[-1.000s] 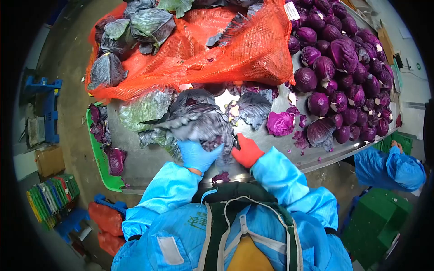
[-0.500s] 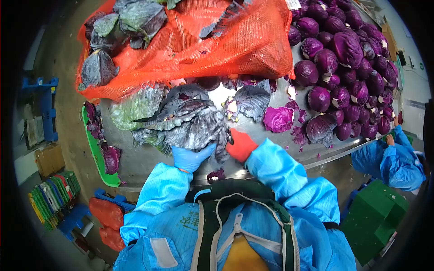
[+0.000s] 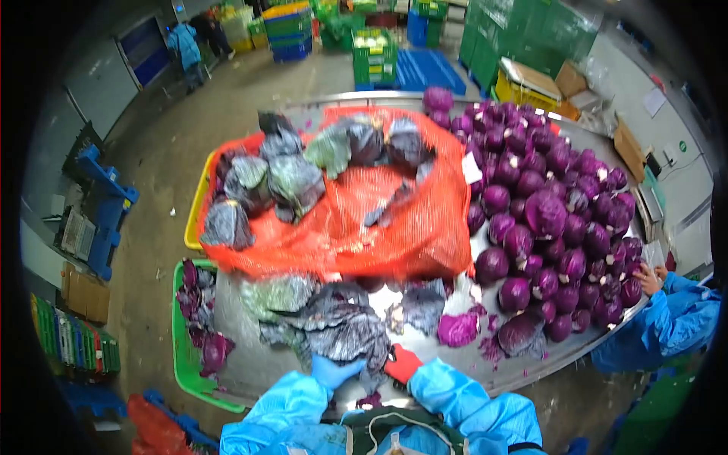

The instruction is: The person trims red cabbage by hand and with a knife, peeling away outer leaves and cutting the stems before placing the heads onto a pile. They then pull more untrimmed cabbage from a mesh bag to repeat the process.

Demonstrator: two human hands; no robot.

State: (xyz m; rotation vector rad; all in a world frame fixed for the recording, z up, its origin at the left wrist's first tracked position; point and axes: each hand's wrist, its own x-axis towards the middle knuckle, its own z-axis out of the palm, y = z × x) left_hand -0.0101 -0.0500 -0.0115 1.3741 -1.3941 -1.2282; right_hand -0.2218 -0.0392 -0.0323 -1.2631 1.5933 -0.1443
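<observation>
My left hand [image 3: 335, 371], in a blue glove, is closed on the lower edge of large dark red cabbage leaves [image 3: 337, 330] at the table's near side. Close by on the right, my right hand [image 3: 403, 364] in a red glove is curled shut at the edge of the same leaves. A small dark piece shows at its fingers, too little to name. Beyond the leaves lies an orange mesh sack [image 3: 356, 250] with untrimmed cabbages [image 3: 296, 182] on it. To the right sit a cut purple piece [image 3: 458, 330] and a dark-leaved cabbage [image 3: 522, 334].
Many peeled red cabbages [image 3: 546, 216] are heaped along the metal table's [image 3: 250, 356] right side. A green bin [image 3: 186, 364] with leaf scraps stands at the left, a yellow crate [image 3: 196, 212] behind it. A co-worker's hand [image 3: 648, 279] reaches in at the right edge.
The view has tilted upward, so the far end of the table and the room beyond now show. Both hands stay at the dark cabbage leaves with little visible movement.
</observation>
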